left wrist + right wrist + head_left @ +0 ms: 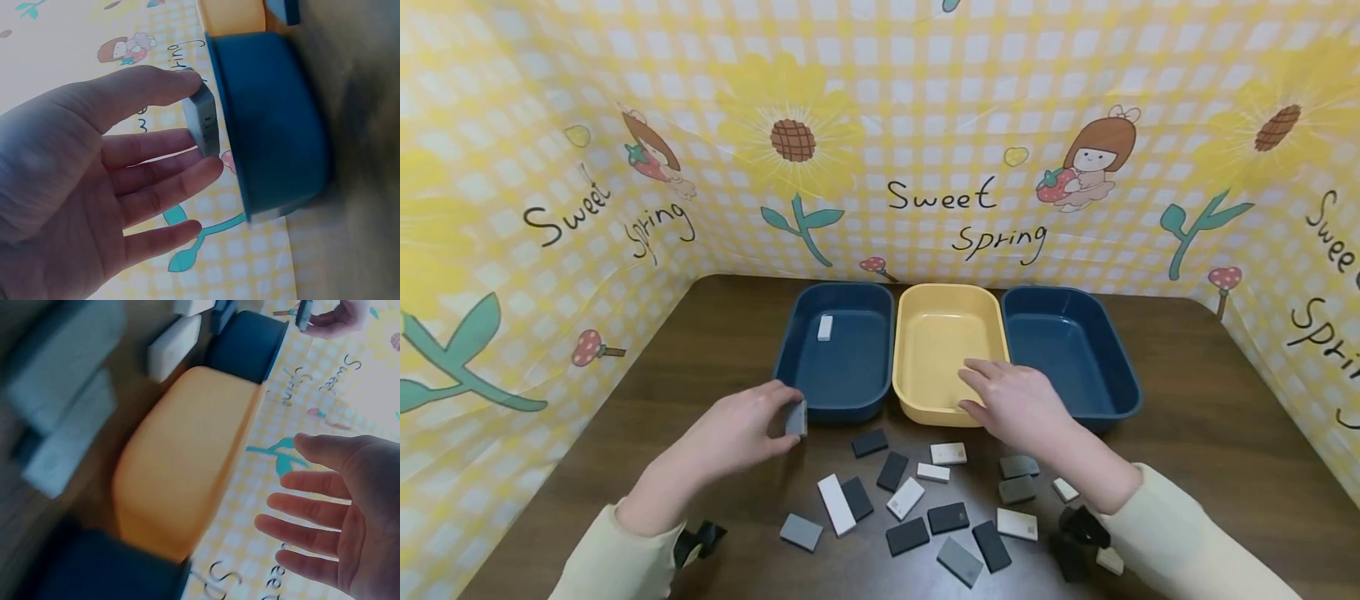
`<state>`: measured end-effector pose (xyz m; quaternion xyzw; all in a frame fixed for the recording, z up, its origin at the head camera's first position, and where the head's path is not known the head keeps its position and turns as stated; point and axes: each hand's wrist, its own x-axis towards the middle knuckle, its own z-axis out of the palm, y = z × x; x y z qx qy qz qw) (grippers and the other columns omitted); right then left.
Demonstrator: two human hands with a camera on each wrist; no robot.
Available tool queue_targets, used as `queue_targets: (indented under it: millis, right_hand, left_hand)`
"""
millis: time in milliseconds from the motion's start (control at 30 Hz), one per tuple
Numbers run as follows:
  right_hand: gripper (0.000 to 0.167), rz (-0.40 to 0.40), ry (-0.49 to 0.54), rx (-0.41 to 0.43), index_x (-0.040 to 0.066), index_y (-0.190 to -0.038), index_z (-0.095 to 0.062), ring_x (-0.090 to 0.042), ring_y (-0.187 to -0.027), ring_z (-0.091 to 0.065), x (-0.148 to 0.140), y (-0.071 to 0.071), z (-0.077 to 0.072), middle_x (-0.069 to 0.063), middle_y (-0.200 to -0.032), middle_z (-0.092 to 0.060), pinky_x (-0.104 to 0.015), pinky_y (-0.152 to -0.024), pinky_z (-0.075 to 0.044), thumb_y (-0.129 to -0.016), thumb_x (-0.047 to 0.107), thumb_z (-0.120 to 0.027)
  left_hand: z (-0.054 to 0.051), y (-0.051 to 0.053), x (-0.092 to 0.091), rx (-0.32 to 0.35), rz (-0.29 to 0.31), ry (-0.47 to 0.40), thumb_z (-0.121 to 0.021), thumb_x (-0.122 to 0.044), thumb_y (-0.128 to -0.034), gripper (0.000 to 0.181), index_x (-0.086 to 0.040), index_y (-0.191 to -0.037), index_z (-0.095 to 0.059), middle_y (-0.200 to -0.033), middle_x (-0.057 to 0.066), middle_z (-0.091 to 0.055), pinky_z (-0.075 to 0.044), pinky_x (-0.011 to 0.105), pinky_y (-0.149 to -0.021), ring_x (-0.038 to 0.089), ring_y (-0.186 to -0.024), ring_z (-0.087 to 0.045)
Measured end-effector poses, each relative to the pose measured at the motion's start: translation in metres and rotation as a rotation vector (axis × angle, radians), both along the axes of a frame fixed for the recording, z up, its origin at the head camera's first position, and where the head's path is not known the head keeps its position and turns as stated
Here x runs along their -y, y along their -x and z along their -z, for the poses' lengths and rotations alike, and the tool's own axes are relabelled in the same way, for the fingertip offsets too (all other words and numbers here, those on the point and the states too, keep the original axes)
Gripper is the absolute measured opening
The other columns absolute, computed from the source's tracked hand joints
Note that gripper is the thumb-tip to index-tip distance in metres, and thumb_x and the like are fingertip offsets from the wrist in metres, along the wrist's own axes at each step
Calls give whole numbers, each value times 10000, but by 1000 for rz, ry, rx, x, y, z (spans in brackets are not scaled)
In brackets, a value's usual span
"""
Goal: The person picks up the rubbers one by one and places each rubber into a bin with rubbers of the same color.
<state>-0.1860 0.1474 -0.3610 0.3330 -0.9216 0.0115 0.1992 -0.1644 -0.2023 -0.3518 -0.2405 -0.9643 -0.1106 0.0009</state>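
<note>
A grey block (pixel 797 418) is pinched between the thumb and fingers of my left hand (pixel 730 433), just left of the near corner of the left blue bin (pixel 868 408). In the left wrist view my left hand (pixel 125 162) holds the block (pixel 203 119) by its edges, beside the blue bin (pixel 269 125). My right hand (pixel 1018 408) hovers over the near right part of the yellow bin (pixel 951 408), with nothing in its fingers. The right wrist view shows my right hand (pixel 331 519) with fingers spread and the yellow bin (pixel 187 437) beyond.
A white block (pixel 825 327) lies inside the left blue bin. The right blue bin (pixel 1075 358) adjoins the yellow one. Several black, white and grey blocks, among them a black one (pixel 907 537) and a grey one (pixel 801 532), are scattered on the table (pixel 730 333) nearer me.
</note>
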Motion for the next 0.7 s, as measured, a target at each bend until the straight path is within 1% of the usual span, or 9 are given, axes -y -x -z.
queue_targets:
  millis: [100,233,367,433,500,567,633,700]
  right_hand:
    - [337,19,1,22,47,-1050,-731,-281,-899,-659,-14,-4,6,-140,-1111,-683,-370,-678,-551,-804,267,-800]
    - [270,10,2,32,66,-990,-744,-271,-853,-658,-25,-7,15,-140,-1062,-695,-361,-662,-553,-788,230,-814]
    - [210,0,2,38,81,-943,-748,-260,-812,-672,-30,-9,22,-129,-1008,-702,-371,-650,-559,-775,182,-823]
    - [172,3,8,42,91,-921,-751,-233,-754,-659,-31,-9,24,-104,-957,-705,-350,-624,-555,-773,143,-822]
    - [134,4,15,45,103,-888,-750,-189,-677,-613,-32,-8,26,-59,-869,-697,-303,-580,-530,-771,89,-813]
    - [116,3,18,50,114,-843,-743,-147,-605,-537,-32,-7,26,-14,-768,-665,-254,-529,-475,-769,47,-803]
    - [118,5,11,52,119,-800,-734,-124,-564,-466,-31,-6,26,18,-689,-623,-227,-497,-415,-765,23,-792]
    - [127,11,1,55,121,-771,-726,-114,-545,-437,-30,-6,26,33,-647,-591,-219,-484,-389,-763,8,-784]
  left_hand:
    - [-5,10,-4,-24,35,-10,-806,-198,-791,421,-23,-1135,-636,-944,26,-620,-506,296,-652,128,-739,-546]
    - [-11,21,-14,-29,67,-19,-793,-202,-809,432,-37,-1167,-616,-988,37,-622,-517,316,-689,138,-781,-555]
    - [-20,32,-28,-31,103,7,-779,-234,-823,452,-54,-1199,-603,-1062,54,-628,-522,340,-731,156,-836,-565]
    - [-24,39,-37,-37,121,29,-772,-248,-828,454,-64,-1206,-602,-1075,51,-627,-519,337,-739,158,-845,-564]
    - [-29,47,-46,-39,140,49,-761,-258,-837,445,-73,-1210,-602,-1072,41,-622,-516,329,-742,154,-847,-562]
    - [-32,56,-56,-36,157,72,-751,-271,-846,443,-84,-1218,-599,-1072,30,-615,-514,320,-742,148,-844,-560]
    - [-35,66,-65,-32,181,95,-742,-277,-853,441,-87,-1222,-594,-1070,27,-610,-511,315,-739,147,-838,-560]
    - [-37,78,-75,-22,204,117,-736,-285,-859,442,-88,-1226,-588,-1077,28,-606,-506,315,-743,148,-843,-561]
